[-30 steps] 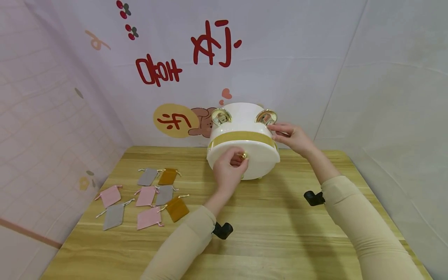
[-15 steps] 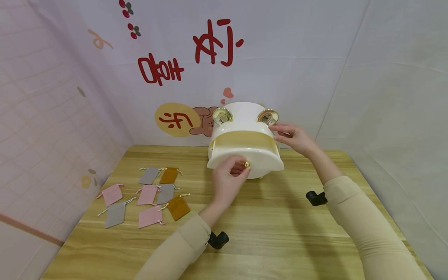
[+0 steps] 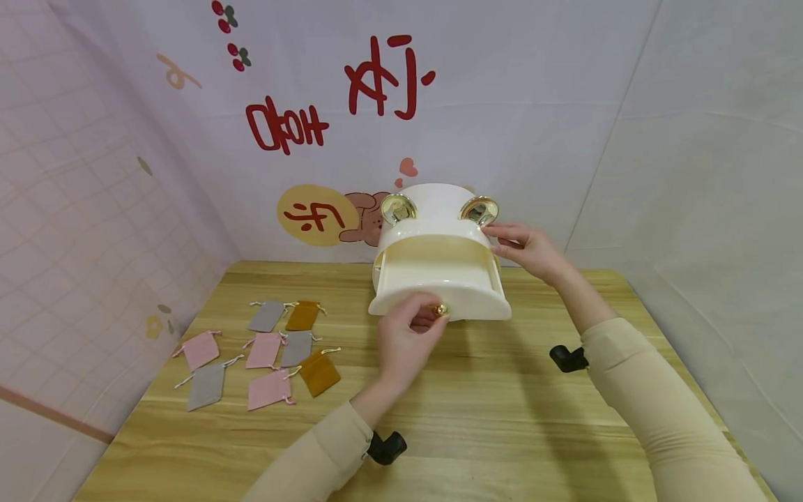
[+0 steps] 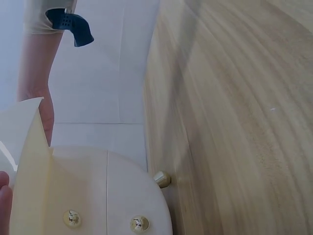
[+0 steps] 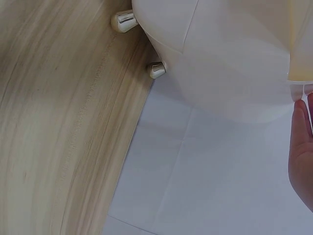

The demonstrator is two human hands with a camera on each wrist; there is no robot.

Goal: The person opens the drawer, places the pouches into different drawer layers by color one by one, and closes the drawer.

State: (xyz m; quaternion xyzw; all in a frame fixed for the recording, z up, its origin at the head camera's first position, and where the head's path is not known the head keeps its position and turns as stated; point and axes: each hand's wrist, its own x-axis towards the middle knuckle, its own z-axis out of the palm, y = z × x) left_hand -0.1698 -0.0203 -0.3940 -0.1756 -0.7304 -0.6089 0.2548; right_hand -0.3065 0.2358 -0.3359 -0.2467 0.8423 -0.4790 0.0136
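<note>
A rounded white storage box (image 3: 435,202) with two gold ear-like rings (image 3: 398,208) stands against the back wall. Its top drawer (image 3: 439,268) is pulled out toward me, and no contents show inside. My left hand (image 3: 404,345) pinches the gold knob (image 3: 441,309) on the drawer front between thumb and fingers. At the box's right shoulder, just below the right ring, my right hand (image 3: 530,254) rests its fairly straight fingertips on the shell. From the right wrist view, the fingers (image 5: 299,122) touch the white side.
Several drawstring pouches, pink (image 3: 263,350), grey (image 3: 205,385) and mustard (image 3: 320,373), lie flat on the left of the wooden table (image 3: 477,432). Lower gold knobs (image 4: 72,218) and gold feet (image 5: 124,21) show on the box. A printed cloth wall (image 3: 502,139) rises behind.
The top drawer has slid out toward me, with my left hand drawing its knob forward and down. My right hand has stayed against the box's side.
</note>
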